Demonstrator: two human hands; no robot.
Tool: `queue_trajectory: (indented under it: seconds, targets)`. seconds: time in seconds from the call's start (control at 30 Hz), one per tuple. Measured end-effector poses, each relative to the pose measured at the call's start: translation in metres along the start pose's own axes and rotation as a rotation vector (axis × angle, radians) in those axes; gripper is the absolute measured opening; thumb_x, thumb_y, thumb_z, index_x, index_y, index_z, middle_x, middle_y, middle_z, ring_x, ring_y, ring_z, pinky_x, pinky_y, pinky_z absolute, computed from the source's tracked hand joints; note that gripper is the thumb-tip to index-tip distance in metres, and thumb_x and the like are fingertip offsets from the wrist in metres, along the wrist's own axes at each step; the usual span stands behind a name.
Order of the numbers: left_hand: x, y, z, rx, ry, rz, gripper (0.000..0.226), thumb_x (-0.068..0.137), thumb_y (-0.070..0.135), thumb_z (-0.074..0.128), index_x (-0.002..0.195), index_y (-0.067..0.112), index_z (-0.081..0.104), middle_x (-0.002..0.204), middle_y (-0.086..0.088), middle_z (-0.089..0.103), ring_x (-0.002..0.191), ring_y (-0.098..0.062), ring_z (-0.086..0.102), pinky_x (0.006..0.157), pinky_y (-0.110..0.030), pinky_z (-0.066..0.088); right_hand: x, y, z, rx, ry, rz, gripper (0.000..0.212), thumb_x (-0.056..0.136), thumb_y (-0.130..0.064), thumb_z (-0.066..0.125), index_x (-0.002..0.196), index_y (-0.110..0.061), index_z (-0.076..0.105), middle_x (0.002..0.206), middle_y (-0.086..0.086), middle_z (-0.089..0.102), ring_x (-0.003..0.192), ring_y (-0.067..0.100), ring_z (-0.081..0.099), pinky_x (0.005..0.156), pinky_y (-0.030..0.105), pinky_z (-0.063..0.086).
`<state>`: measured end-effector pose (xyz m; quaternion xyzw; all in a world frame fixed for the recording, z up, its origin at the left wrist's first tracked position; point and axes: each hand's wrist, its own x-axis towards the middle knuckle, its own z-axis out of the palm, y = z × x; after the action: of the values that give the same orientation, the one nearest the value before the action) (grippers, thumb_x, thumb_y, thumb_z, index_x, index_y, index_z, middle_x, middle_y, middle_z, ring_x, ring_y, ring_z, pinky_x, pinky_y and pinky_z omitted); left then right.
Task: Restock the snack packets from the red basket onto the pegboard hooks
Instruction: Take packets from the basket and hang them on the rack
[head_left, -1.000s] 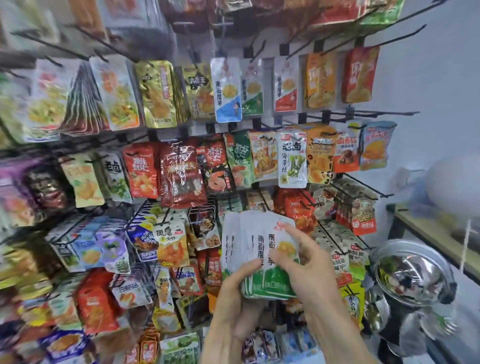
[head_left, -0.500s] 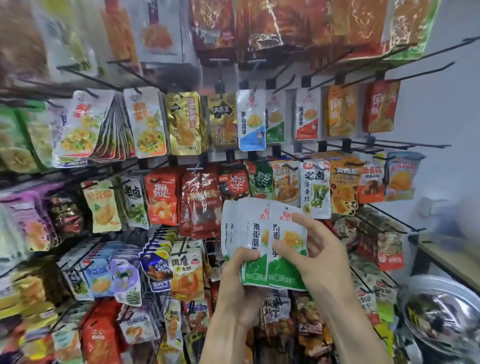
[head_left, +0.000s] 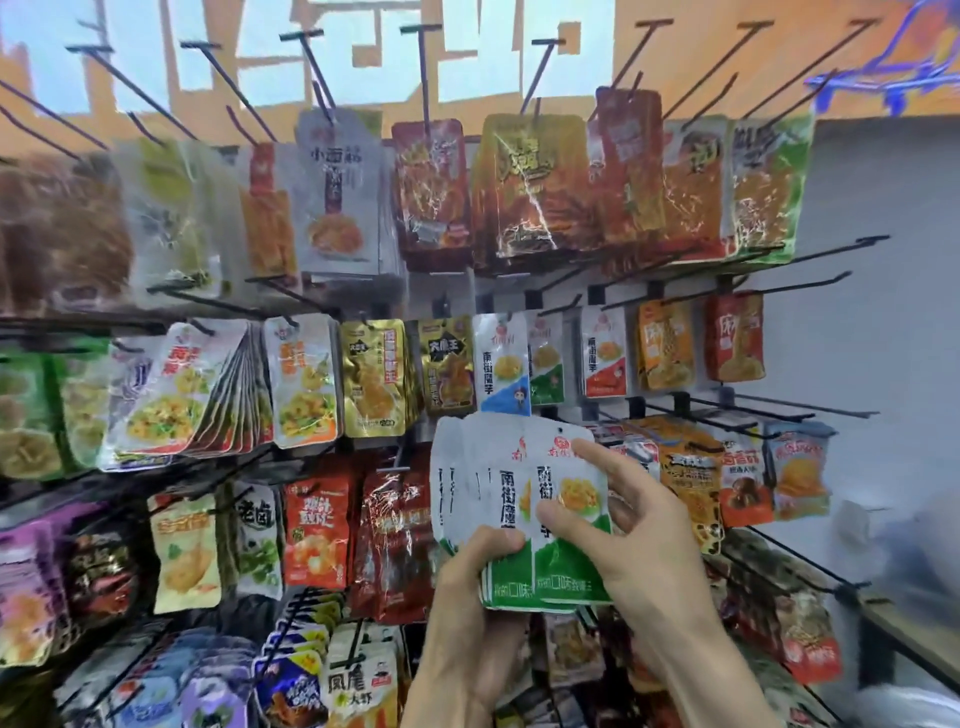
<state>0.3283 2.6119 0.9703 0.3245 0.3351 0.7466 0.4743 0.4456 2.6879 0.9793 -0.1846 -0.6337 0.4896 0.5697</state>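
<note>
The left hand holds a fanned stack of green-and-white snack packets by its bottom edge, in front of the pegboard. The right hand pinches the front packet. Next, its small hole must slide onto the hook with the matching green packet, just above.

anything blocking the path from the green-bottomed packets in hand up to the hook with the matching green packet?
Nothing visible. Both hands, left hand and right hand, hold the fanned packet stack just below the matching green packet; its hook juts toward the camera, open air between. The blue packet hangs beside it.
</note>
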Motion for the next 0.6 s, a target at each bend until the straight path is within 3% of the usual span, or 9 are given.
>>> queue_trajectory:
  seconds: [0.17, 0.23, 0.33, 0.43, 0.5, 0.6]
  targets:
    - [0.011, 0.010, 0.009, -0.016, -0.033, 0.007, 0.003, 0.059, 0.003, 0.072, 0.060, 0.003, 0.069, 0.069, -0.017, 0.061, 0.059, -0.031, 0.065, 0.059, -0.040, 0.057, 0.009, -0.011, -0.006, 0.063, 0.001, -0.035, 0.063, 0.073, -0.005, 0.090, 0.127, -0.030, 0.069, 0.110, -0.016, 0.077, 0.102, 0.008, 0.074, 0.076, 0.024, 0.062]
    - [0.025, 0.015, 0.013, -0.030, -0.014, 0.006, 0.017, 0.055, 0.004, 0.075, 0.070, 0.000, 0.069, 0.077, -0.020, 0.063, 0.061, -0.033, 0.064, 0.055, -0.039, 0.055, 0.022, -0.017, -0.009, 0.023, 0.043, -0.054, 0.062, 0.073, -0.014, 0.092, 0.126, -0.036, 0.069, 0.117, -0.015, 0.076, 0.112, 0.010, 0.071, 0.089, 0.037, 0.062]
    - [0.042, 0.024, 0.023, -0.027, 0.012, 0.042, 0.044, 0.048, 0.018, 0.084, 0.084, 0.000, 0.065, 0.087, -0.022, 0.064, 0.062, -0.033, 0.060, 0.049, -0.037, 0.047, 0.055, -0.028, -0.014, 0.047, 0.101, -0.083, 0.056, 0.075, -0.028, 0.089, 0.125, -0.043, 0.070, 0.132, -0.010, 0.070, 0.129, 0.019, 0.062, 0.108, 0.053, 0.051]
    - [0.052, 0.034, 0.029, -0.076, 0.048, 0.098, 0.017, 0.061, 0.011, 0.073, 0.074, 0.004, 0.066, 0.082, -0.021, 0.066, 0.061, -0.031, 0.062, 0.055, -0.037, 0.050, 0.099, -0.042, -0.015, 0.056, 0.126, -0.131, 0.036, 0.092, -0.016, 0.076, 0.124, -0.034, 0.073, 0.129, -0.012, 0.070, 0.126, 0.016, 0.063, 0.107, 0.050, 0.053]
    - [0.056, 0.038, 0.031, -0.107, 0.070, 0.120, 0.020, 0.065, 0.011, 0.068, 0.083, 0.003, 0.065, 0.083, -0.020, 0.067, 0.065, -0.030, 0.063, 0.060, -0.039, 0.051, 0.125, -0.048, -0.013, -0.019, 0.149, -0.169, 0.031, 0.099, -0.013, 0.069, 0.126, -0.026, 0.072, 0.127, -0.012, 0.070, 0.125, 0.012, 0.063, 0.109, 0.045, 0.052]
    - [0.057, 0.040, 0.032, -0.115, 0.087, 0.129, 0.026, 0.065, 0.013, 0.067, 0.088, 0.001, 0.065, 0.083, -0.019, 0.070, 0.068, -0.029, 0.064, 0.055, -0.035, 0.053, 0.148, -0.047, -0.010, -0.139, 0.141, -0.189, 0.033, 0.101, -0.013, 0.066, 0.133, -0.022, 0.068, 0.133, -0.010, 0.067, 0.129, 0.011, 0.058, 0.113, 0.040, 0.048]
